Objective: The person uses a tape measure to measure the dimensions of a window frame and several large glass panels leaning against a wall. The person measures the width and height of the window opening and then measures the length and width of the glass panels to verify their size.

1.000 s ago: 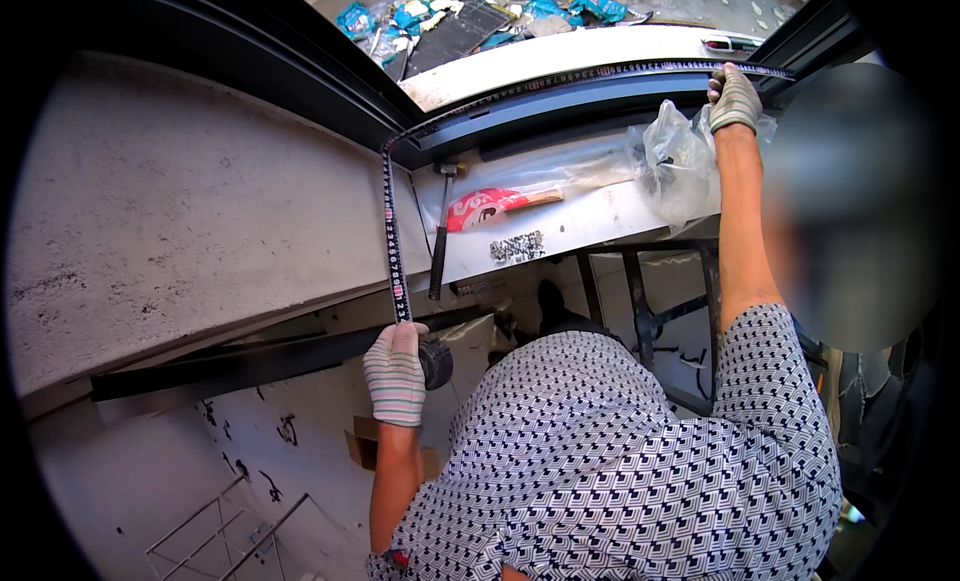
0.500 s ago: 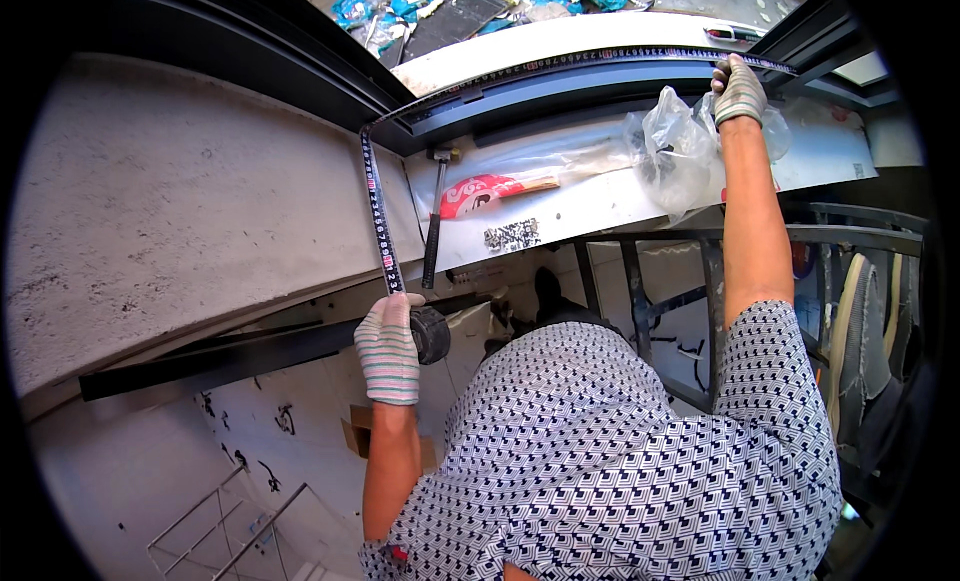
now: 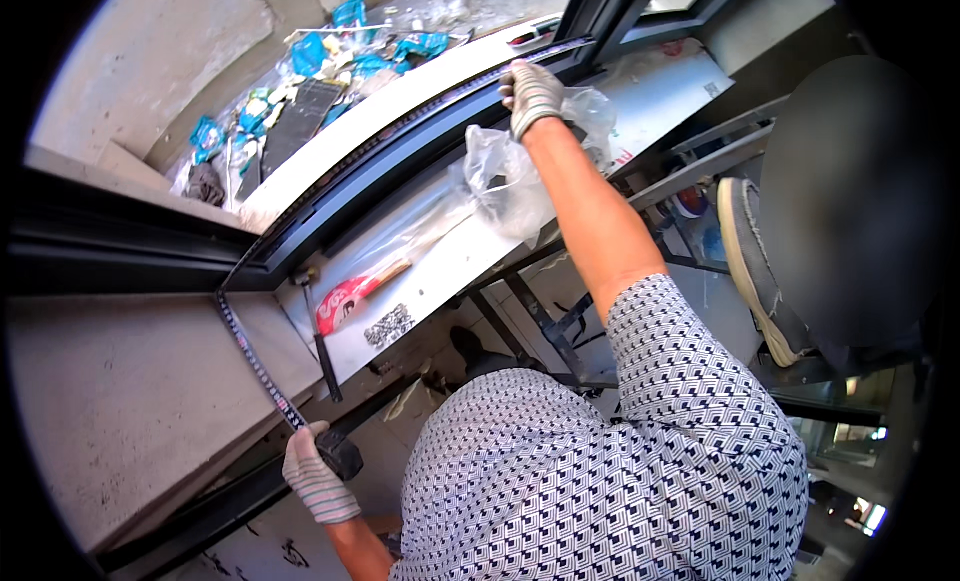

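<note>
Your view has swung right since the earlier frame, so the window frame (image 3: 400, 153) now slants up to the right. Below it lies the white sill board (image 3: 445, 281). Your tape measure (image 3: 258, 367) runs along the frame, bending at its left corner. Plastic bag (image 3: 505, 181) and hammer (image 3: 327, 366) lie on the board. Your right hand (image 3: 537, 93) pinches the blade near its far end; your left hand (image 3: 318, 478) grips it beside the black case (image 3: 340, 455).

Left hand (image 3: 318, 478) at seven o'clock, right hand (image 3: 534, 93) just past twelve: both are gloved in stripes! At five, a white, navy-patterned, short-sleeved shirt (image 3: 600, 466) is worn.
</note>
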Demonstrator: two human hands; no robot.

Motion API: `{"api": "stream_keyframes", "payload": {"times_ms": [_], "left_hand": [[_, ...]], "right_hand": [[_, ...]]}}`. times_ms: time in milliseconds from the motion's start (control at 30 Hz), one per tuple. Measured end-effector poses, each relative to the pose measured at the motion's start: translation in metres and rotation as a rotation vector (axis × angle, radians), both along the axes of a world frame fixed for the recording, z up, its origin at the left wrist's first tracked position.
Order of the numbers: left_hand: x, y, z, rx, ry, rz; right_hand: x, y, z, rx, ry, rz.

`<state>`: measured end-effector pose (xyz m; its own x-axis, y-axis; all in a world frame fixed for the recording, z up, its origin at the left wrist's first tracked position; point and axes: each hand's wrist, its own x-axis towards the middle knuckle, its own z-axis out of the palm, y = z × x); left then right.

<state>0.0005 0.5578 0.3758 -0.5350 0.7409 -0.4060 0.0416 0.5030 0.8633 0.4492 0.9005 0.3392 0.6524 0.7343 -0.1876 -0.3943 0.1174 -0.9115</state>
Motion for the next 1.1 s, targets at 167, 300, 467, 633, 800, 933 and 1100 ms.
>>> {"api": "stream_keyframes", "payload": {"times_ms": [167, 300, 467, 633, 800, 933, 1100], "left_hand": [[0.01, 0.005, 0.016, -0.008, -0.091, -0.02], [0.018, 0.007, 0.028, -0.011, -0.1, -0.021], [0.011, 0.009, 0.017, 0.011, 0.008, -0.047], [0.003, 0.01, 0.019, 0.019, 0.02, -0.106], [-0.004, 0.006, 0.021, -0.029, 0.029, -0.11], [-0.003, 0.007, 0.028, -0.039, 0.034, -0.118], [-0.004, 0.007, 0.034, -0.053, 0.079, -0.144]], "right_hand": [[0.003, -0.003, 0.009, -0.032, 0.011, -0.035], [0.008, 0.0, 0.01, -0.051, 0.028, -0.069], [0.012, 0.008, 0.005, -0.042, 0.013, -0.035], [0.028, 0.01, 0.0, -0.109, -0.044, -0.026], [0.031, 0.019, -0.004, -0.165, -0.09, -0.01], [0.026, 0.02, -0.002, -0.172, -0.115, -0.026], [0.028, 0.019, -0.001, -0.172, -0.116, -0.015]]}}
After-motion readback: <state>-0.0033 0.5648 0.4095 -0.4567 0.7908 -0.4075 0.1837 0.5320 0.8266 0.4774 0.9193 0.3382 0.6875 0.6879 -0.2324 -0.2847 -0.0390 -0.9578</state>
